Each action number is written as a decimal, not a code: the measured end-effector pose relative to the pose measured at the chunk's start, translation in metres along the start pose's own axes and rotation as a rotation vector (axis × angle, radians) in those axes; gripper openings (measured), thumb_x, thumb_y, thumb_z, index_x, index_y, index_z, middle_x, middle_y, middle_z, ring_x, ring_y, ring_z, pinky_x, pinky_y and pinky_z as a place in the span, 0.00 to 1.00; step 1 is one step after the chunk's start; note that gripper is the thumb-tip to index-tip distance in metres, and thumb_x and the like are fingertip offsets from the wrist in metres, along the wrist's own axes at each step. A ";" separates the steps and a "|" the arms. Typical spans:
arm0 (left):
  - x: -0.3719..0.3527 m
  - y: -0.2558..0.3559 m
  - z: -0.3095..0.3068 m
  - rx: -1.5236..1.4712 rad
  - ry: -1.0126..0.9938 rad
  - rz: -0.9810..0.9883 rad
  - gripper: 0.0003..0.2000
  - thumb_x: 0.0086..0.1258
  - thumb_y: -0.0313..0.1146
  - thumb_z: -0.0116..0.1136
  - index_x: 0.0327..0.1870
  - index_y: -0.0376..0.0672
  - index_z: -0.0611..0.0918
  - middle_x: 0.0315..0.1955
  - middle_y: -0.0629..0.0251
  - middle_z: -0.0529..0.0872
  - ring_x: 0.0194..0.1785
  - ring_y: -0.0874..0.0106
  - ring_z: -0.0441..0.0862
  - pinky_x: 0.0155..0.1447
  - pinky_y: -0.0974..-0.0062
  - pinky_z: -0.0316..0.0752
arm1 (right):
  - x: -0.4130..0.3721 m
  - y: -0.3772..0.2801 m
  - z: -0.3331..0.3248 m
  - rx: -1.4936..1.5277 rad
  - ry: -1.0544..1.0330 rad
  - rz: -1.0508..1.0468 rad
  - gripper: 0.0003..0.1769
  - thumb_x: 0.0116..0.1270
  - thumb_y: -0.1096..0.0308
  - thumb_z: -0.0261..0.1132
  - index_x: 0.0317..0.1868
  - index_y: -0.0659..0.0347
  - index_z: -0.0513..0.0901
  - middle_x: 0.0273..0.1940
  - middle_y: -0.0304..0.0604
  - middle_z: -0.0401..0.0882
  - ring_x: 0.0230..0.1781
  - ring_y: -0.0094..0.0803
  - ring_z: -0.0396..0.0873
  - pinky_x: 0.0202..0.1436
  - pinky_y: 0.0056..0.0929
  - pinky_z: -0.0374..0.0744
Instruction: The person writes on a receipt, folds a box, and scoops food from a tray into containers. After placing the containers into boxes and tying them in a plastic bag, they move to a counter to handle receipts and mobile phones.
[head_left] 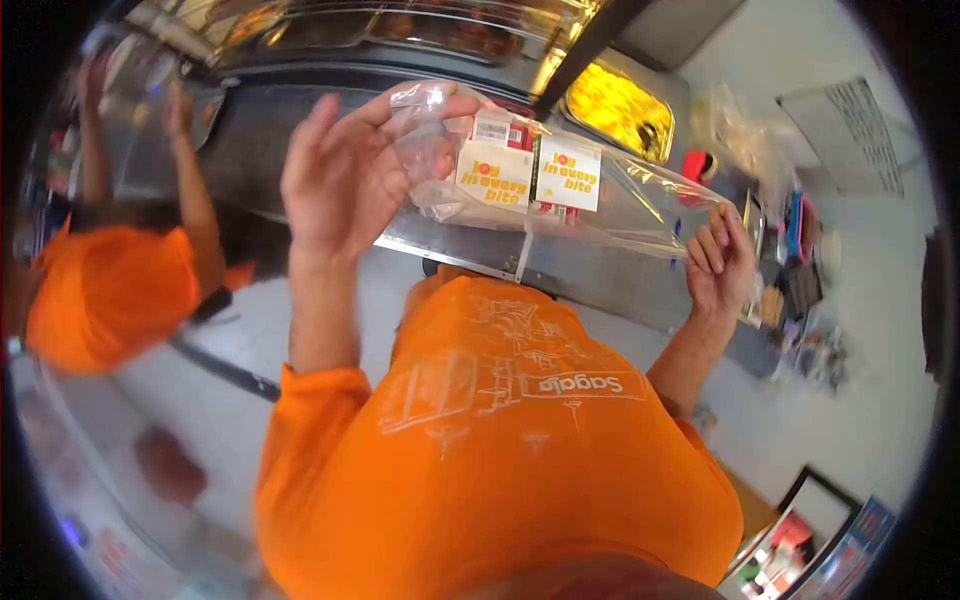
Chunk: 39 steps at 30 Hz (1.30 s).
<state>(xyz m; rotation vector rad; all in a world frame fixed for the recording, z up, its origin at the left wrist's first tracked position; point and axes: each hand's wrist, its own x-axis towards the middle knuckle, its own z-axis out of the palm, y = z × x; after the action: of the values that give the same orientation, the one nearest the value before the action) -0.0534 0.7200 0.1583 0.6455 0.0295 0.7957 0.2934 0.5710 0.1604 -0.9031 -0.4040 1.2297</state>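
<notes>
A clear plastic bag (630, 205) stretches between my two hands above the metal counter. Through its film show two small white packets with red parts (495, 178), printed "Joy in every bite" in yellow. My left hand (345, 180) is at the left end of the bag, fingers spread and curved, with film over the fingertips. It does not grip the packets. At the other end, my right hand (718, 262) is closed, its fingers pinching the bag's gathered edge.
A tray of yellow food (620, 108) sits beyond the bag at the back right. The steel counter (260, 140) runs across in front of me. At the left, a co-worker in an orange cap (115, 295) reaches over it. Assorted items (800, 290) crowd the right side.
</notes>
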 end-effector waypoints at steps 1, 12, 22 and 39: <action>0.008 -0.005 0.001 -0.079 -0.074 -0.030 0.41 0.68 0.59 0.43 0.64 0.22 0.61 0.62 0.37 0.66 0.56 0.60 0.77 0.62 0.67 0.69 | -0.010 -0.006 -0.006 0.010 0.052 -0.024 0.06 0.70 0.70 0.54 0.33 0.60 0.71 0.21 0.29 0.61 0.12 0.15 0.55 0.15 0.18 0.56; 0.116 -0.166 0.060 0.327 0.160 -0.234 0.30 0.73 0.50 0.42 0.64 0.32 0.66 0.61 0.47 0.71 0.56 0.57 0.77 0.61 0.63 0.69 | -0.034 -0.079 -0.120 -0.599 0.521 -0.449 0.08 0.64 0.69 0.62 0.34 0.66 0.80 0.23 0.37 0.76 0.18 0.22 0.71 0.21 0.19 0.67; 0.110 -0.252 0.089 0.625 0.014 -0.384 0.40 0.65 0.60 0.51 0.64 0.28 0.64 0.52 0.41 0.77 0.48 0.58 0.80 0.59 0.62 0.70 | -0.055 -0.140 -0.197 -1.543 0.687 -1.256 0.06 0.63 0.70 0.65 0.34 0.65 0.79 0.29 0.43 0.81 0.31 0.32 0.80 0.35 0.28 0.75; 0.070 -0.290 0.101 0.505 0.186 -0.279 0.37 0.66 0.56 0.51 0.66 0.32 0.63 0.54 0.45 0.76 0.35 0.64 0.81 0.47 0.71 0.75 | 0.075 -0.048 -0.225 -1.082 -0.644 0.310 0.56 0.37 0.52 0.76 0.69 0.57 0.61 0.56 0.56 0.68 0.58 0.50 0.65 0.65 0.42 0.63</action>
<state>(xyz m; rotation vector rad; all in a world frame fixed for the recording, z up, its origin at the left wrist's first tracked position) 0.2125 0.5631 0.0950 1.0158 0.4933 0.5748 0.5065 0.5544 0.0472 -1.4887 -1.5915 1.5823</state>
